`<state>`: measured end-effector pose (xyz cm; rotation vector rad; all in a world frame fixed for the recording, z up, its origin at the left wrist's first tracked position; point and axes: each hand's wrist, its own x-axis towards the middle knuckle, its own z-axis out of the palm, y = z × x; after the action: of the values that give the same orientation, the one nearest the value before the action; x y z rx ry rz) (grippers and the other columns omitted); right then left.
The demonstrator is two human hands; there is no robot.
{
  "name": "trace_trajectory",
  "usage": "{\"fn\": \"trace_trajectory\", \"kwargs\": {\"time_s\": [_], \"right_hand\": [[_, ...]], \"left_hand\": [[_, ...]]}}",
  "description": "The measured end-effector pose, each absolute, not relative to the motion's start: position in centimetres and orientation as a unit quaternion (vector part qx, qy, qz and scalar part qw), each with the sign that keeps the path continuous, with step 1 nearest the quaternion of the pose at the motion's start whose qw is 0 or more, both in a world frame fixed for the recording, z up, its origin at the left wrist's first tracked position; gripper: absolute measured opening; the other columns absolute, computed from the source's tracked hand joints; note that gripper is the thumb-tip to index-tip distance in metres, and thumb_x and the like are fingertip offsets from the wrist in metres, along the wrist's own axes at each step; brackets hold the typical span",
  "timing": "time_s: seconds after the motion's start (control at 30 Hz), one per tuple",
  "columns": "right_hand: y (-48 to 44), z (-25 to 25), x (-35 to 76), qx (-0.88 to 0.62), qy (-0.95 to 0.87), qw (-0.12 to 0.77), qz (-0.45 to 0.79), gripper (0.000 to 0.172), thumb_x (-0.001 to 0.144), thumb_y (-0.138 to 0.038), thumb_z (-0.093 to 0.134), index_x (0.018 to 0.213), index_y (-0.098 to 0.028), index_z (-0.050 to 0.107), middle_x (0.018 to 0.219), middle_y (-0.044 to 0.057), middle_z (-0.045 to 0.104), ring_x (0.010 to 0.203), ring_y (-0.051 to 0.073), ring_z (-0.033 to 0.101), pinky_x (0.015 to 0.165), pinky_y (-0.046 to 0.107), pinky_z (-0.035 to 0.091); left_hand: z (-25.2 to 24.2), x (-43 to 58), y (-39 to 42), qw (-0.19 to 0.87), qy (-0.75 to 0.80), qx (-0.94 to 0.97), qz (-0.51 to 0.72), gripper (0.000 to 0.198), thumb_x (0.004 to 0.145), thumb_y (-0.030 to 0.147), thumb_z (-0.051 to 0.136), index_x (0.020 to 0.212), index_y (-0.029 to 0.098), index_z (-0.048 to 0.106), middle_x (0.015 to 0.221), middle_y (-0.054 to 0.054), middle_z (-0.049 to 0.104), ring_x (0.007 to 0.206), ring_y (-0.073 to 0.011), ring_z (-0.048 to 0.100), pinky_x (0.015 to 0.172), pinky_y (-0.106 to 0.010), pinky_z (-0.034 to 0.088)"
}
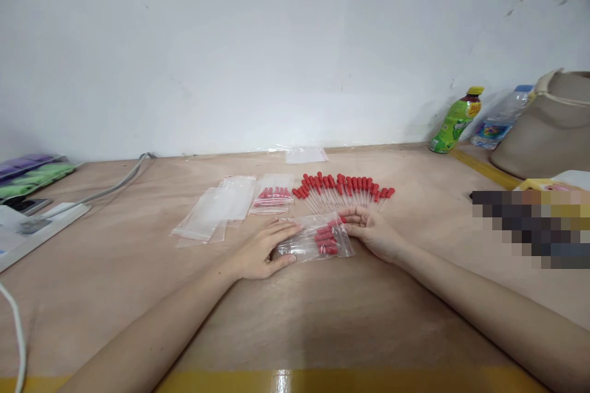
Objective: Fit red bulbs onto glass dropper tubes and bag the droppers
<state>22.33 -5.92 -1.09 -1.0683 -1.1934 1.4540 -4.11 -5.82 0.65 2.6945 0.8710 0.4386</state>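
Note:
A clear zip bag lies flat between my hands, with several red-bulbed glass droppers inside, bulbs towards its right end. My left hand rests on the bag's left end, fingers stretched along the upper side and thumb apart at the lower edge. At the bag's right end, my right hand is closed at the fingertips around the red bulb of a dropper; its stem is hard to make out. Just beyond the hands, loose red-bulbed droppers lie fanned out, bulbs pointing away.
Left of the droppers lie a filled zip bag and flat zip bags. Another bag lies by the wall. Far right stand a green bottle, a clear bottle and a beige container. A cable crosses the left.

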Motion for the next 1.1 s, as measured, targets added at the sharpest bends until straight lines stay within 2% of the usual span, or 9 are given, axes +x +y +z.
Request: {"fn": "trace_trajectory", "kwargs": {"time_s": [0.1, 0.17, 0.27, 0.5, 0.73, 0.9, 1.0, 1.1], "right_hand": [[-6.0, -1.0, 22.2, -0.433, -0.511, 0.439, 0.599, 0.032, 0.062, -0.028, 0.067, 0.086, -0.018, 0.048, 0.07, -0.002, 0.062, 0.052, 0.007, 0.056, 0.05, 0.02, 0.045], [-6.0, -0.9, 21.9, -0.451, -0.522, 0.426, 0.586, 0.032, 0.065, -0.03, 0.064, 0.087, -0.02, 0.044, 0.07, -0.004, 0.062, 0.039, 0.005, 0.048, 0.036, 0.017, 0.038], [-6.1, -0.8, 21.4, -0.488, -0.529, 0.416, 0.556, 0.029, 0.068, -0.031, 0.061, 0.087, -0.021, 0.042, 0.074, -0.003, 0.063, 0.032, 0.003, 0.042, 0.029, 0.016, 0.031], [-6.2, -0.7, 21.1, -0.535, -0.525, 0.417, 0.514, 0.021, 0.064, -0.028, 0.065, 0.074, -0.018, 0.049, 0.052, -0.005, 0.055, 0.036, 0.006, 0.045, 0.032, 0.016, 0.037], [-6.1, -0.8, 21.1, -0.528, -0.544, 0.414, 0.504, 0.02, 0.064, -0.032, 0.064, 0.071, -0.017, 0.053, 0.045, -0.006, 0.05, 0.034, 0.005, 0.043, 0.03, 0.016, 0.035], [-5.7, -1.1, 20.6, -0.55, -0.57, 0.414, 0.448, 0.019, 0.064, -0.033, 0.063, 0.068, -0.016, 0.057, 0.05, -0.002, 0.057, 0.035, 0.008, 0.045, 0.029, 0.018, 0.034], [-5.6, -1.1, 20.7, -0.534, -0.607, 0.391, 0.44, 0.02, 0.067, -0.035, 0.059, 0.065, -0.015, 0.06, 0.057, 0.001, 0.062, 0.046, 0.012, 0.054, 0.037, 0.021, 0.041], [-5.6, -0.9, 21.1, -0.468, -0.634, 0.366, 0.495, 0.022, 0.071, -0.036, 0.054, 0.068, -0.015, 0.061, 0.067, 0.003, 0.065, 0.062, 0.016, 0.061, 0.054, 0.025, 0.049]], "left_hand": [[0.7, -4.1, -5.8, 0.136, 0.297, 0.932, 0.155, 0.055, 0.082, 0.037, 0.049, 0.131, 0.024, 0.031, 0.132, -0.008, 0.041, 0.122, -0.0236, 0.034, 0.104, -0.048, 0.022], [0.7, -4.0, -5.8, 0.136, 0.295, 0.933, 0.156, 0.055, 0.081, 0.037, 0.049, 0.131, 0.024, 0.032, 0.131, -0.008, 0.041, 0.122, -0.0238, 0.035, 0.104, -0.048, 0.022], [0.8, -4.0, -5.8, 0.14, 0.291, 0.933, 0.158, 0.055, 0.081, 0.036, 0.049, 0.132, 0.023, 0.031, 0.131, -0.008, 0.041, 0.122, -0.024, 0.035, 0.104, -0.047, 0.022], [0.8, -3.9, -6.0, 0.153, 0.271, 0.937, 0.157, 0.055, 0.081, 0.035, 0.05, 0.131, 0.022, 0.032, 0.133, -0.008, 0.039, 0.123, -0.024, 0.034, 0.102, -0.044, 0.027], [0.8, -3.9, -5.9, 0.153, 0.271, 0.938, 0.153, 0.055, 0.081, 0.036, 0.05, 0.131, 0.021, 0.033, 0.133, -0.008, 0.038, 0.124, -0.0229, 0.033, 0.104, -0.042, 0.026], [0.7, -3.9, -5.9, 0.151, 0.268, 0.939, 0.155, 0.055, 0.08, 0.036, 0.051, 0.13, 0.022, 0.034, 0.133, -0.008, 0.039, 0.123, -0.0226, 0.033, 0.105, -0.043, 0.024], [0.8, -3.9, -5.9, 0.155, 0.268, 0.938, 0.155, 0.054, 0.08, 0.036, 0.051, 0.13, 0.023, 0.035, 0.133, -0.007, 0.039, 0.124, -0.0229, 0.033, 0.104, -0.043, 0.024], [0.9, -3.9, -6.0, 0.154, 0.271, 0.938, 0.152, 0.053, 0.08, 0.037, 0.051, 0.13, 0.024, 0.035, 0.133, -0.007, 0.039, 0.124, -0.0235, 0.033, 0.104, -0.044, 0.025]]}}
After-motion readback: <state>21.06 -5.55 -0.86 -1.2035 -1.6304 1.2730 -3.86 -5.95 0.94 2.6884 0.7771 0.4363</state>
